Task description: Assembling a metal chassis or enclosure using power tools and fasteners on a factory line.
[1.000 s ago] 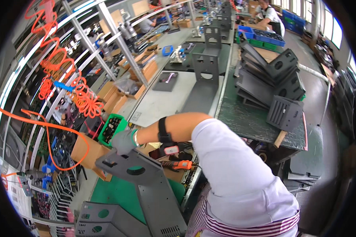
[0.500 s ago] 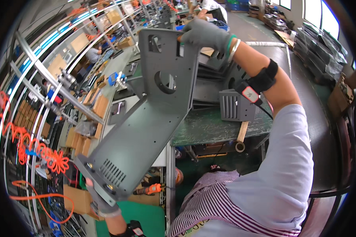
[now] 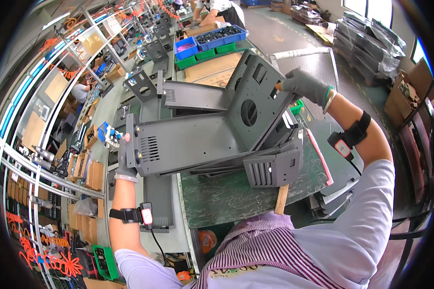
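Note:
Between my two hands is a large bent panel of dark grey sheet metal (image 3: 188, 142), with a row of slots at its left end and a round hole in its upright part. My left hand (image 3: 126, 156), in a grey glove, is closed on the left end flange. My gloved right hand (image 3: 307, 86) grips the outer edge of the upright part. Similar panels lie stacked under and behind it, one slotted panel (image 3: 195, 95) showing beyond. Whether the held panel rests on the stack cannot be made out. A louvred grey metal piece (image 3: 267, 169) sits in front of the stack.
A green-topped table (image 3: 212, 207) bears the stack; a wooden strip (image 3: 282, 200) juts from its near edge. Blue bins (image 3: 221, 37) of dark parts stand beyond, near another person (image 3: 219, 12). At left, a workbench carries boxes and grey panels; wrapped sheets (image 3: 370, 45) are piled far right.
The panel has swung from over the left bench to the stack on the green table and now lies flatter. Both hands have kept hold of it, and the view has shifted.

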The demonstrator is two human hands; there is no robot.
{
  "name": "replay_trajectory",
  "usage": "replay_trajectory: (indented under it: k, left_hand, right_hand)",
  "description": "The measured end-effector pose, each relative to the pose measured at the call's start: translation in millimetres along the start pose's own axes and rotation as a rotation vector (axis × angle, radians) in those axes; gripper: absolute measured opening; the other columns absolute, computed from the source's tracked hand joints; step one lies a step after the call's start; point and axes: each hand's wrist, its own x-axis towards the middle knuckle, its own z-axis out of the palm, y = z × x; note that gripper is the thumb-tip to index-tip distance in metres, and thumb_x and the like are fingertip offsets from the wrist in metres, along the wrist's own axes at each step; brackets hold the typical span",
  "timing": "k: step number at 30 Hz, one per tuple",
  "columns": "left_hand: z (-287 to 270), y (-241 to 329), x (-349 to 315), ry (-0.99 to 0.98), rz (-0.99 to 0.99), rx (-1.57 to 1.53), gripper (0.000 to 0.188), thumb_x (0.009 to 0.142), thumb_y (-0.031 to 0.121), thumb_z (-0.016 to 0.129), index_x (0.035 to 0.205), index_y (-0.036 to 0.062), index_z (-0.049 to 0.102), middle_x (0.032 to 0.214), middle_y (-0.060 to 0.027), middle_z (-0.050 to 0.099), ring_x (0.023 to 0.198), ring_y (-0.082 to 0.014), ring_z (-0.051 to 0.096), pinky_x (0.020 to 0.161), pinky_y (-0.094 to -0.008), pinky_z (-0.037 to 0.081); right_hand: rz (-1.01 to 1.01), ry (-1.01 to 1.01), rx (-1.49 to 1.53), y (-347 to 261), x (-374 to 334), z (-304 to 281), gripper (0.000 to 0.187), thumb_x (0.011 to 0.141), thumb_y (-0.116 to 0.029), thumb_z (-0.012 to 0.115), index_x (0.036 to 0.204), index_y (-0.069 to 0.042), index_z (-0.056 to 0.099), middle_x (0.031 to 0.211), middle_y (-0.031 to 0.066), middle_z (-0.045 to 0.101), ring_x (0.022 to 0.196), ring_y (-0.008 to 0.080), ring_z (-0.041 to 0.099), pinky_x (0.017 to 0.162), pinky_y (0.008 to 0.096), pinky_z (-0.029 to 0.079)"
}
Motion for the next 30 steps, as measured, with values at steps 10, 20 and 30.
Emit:
replay_trajectory:
  k: [10, 20, 30]
  left_hand:
    - [13, -18, 52, -0.128, -0.096, 0.064, 0.049, 0.079, 0.043, 0.052, 0.108, 0.0044, 0.049, 0.095, -0.0096, 0.056, 0.082, -0.0208, 0.057, 0.072, -0.0332, 0.049]
    - [4, -33, 69, -0.118, -0.132, 0.043, 0.049, 0.080, 0.042, 0.050, 0.110, 0.0025, 0.049, 0.099, -0.0116, 0.056, 0.085, -0.0215, 0.058, 0.073, -0.0329, 0.049]
    - [17, -27, 68, 0.006, -0.160, 0.228, 0.043, 0.082, 0.046, 0.048, 0.099, 0.0073, 0.055, 0.081, -0.0017, 0.058, 0.066, -0.0105, 0.055, 0.056, -0.0236, 0.047]
  right_hand:
    - [0.119, 0.005, -0.040, 31, 2, 6, 0.032, 0.070, -0.020, 0.058, 0.085, 0.009, 0.058, 0.073, 0.0120, 0.059, 0.060, 0.0171, 0.060, 0.054, 0.0257, 0.051]
    - [0.161, -0.037, -0.078, 48, -2, 15, 0.029, 0.070, -0.020, 0.060, 0.082, 0.006, 0.059, 0.071, 0.0094, 0.059, 0.060, 0.0138, 0.058, 0.055, 0.0244, 0.049]
    - [0.288, -0.186, -0.493, 30, -6, 14, 0.030, 0.076, -0.028, 0.058, 0.078, 0.002, 0.058, 0.061, 0.0070, 0.055, 0.053, 0.0128, 0.055, 0.050, 0.0260, 0.046]
